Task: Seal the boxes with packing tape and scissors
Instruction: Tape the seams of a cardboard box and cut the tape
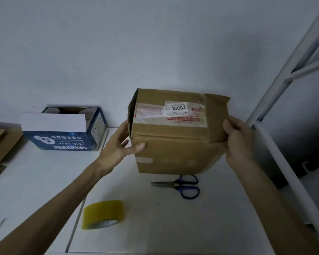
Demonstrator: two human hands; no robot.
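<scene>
Two bare forearms are cut off by the lower edge of the view and are stretched forward over the white bench. Between them, nearer than the brown box, a roll of yellowish packing tape is set on the bench. It is blurred, and its loose end cannot be made out.

The brown box is held between both hands. It is gripped at its left side by the left hand: the thumb is pressed on the near face, while the fingers are hidden behind the box's left side. A loose flap at the box's right end is clasped by the right hand, its fingers curled round the flap's edge. Whether the box is rested on the bench or lifted off it cannot be told, though it seems slightly raised. On its upper face a white label reading 16002 is stuck over old clear tape; the smaller print cannot be read.

Just in front of the box, blue-handled scissors are laid with closed blades pointed left.

Left of the box, against the wall, a blue printed box is stood open-topped, a white flap folded forward. Farther left, flat cardboard is cut off by the edge. Right of the box, a white metal frame is only partly seen.
</scene>
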